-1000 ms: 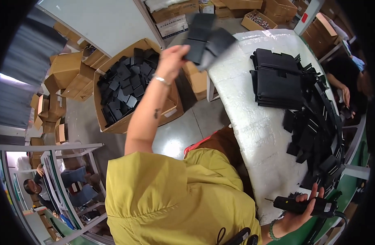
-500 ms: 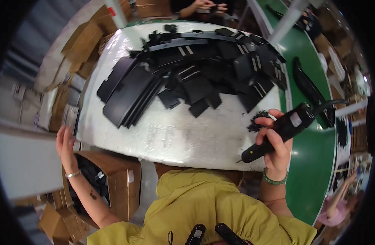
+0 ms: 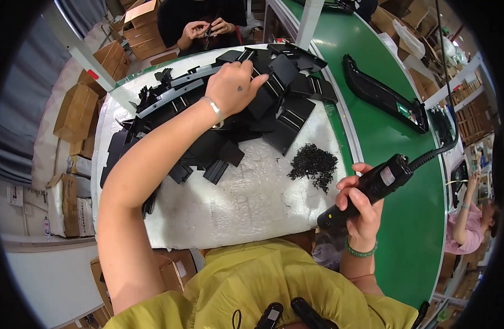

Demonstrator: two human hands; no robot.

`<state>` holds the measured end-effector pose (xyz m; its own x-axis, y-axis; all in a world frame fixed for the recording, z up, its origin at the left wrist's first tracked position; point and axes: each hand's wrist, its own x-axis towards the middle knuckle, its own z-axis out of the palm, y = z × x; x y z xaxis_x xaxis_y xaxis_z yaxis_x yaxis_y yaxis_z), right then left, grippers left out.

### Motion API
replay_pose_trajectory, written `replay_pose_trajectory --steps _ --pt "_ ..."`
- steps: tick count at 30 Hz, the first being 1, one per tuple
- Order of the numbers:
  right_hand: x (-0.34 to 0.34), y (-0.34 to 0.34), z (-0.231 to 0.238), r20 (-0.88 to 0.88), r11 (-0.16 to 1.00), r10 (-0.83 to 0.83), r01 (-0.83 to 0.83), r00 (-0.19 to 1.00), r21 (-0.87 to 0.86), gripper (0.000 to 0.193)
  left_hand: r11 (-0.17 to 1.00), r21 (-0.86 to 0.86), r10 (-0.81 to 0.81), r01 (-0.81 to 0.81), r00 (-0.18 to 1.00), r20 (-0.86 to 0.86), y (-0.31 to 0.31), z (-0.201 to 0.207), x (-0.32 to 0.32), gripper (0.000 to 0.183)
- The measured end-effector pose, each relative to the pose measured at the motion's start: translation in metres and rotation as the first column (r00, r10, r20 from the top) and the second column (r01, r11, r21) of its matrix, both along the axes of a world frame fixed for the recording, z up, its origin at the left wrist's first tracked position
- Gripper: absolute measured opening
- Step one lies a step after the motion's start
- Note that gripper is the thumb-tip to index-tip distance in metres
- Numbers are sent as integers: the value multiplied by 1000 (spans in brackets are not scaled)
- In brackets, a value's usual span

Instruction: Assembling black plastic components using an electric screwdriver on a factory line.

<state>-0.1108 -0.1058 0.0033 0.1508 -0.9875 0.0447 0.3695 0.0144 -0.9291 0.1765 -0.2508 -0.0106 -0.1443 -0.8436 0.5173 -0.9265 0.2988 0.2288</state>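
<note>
My left hand (image 3: 234, 89) is over the heap of black plastic parts (image 3: 197, 145), its thumb stretched apart from the fingers. The fingertips point down into the heap and are partly hidden; nothing shows in the grasp. In my right hand (image 3: 363, 214) is a black electric screwdriver (image 3: 381, 183), held at a tilt with its tip end toward the table's near right edge. A cord (image 3: 435, 152) runs from its upper end. A pile of small black screws (image 3: 313, 163) lies on the white foam-covered table (image 3: 230, 203), left of the screwdriver. Several black panels bear pairs of metallic strips.
A green work surface (image 3: 397, 241) runs along the right, with a long curved black housing (image 3: 383, 96) on it. Across the table a person's hands (image 3: 209, 28) hold a small dark piece. Cardboard boxes (image 3: 76, 112) stand at the left; another box (image 3: 175, 268) sits below the near edge.
My left hand has swung from the box at the left up over the heap. The view has turned to the right. My right hand still holds the screwdriver.
</note>
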Motion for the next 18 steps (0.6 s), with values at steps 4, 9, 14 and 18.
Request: replay_pose_trajectory --steps 4,9,14,18 --pt "8 -9 -3 8 1000 -3 3 1000 27 43 977 138 171 -163 984 -50 -18 -7 -22 40" --pt "8 -15 0 42 998 60 -60 997 -1 45 980 164 160 -114 939 -303 -15 -12 -10 40" --pt "4 -22 3 85 994 -76 83 993 -74 42 949 220 26 226 639 -769 63 29 -7 32" --pt "2 -40 -7 316 942 154 -43 936 -332 31 751 439 149 494 521 -841 165 4 -12 20"
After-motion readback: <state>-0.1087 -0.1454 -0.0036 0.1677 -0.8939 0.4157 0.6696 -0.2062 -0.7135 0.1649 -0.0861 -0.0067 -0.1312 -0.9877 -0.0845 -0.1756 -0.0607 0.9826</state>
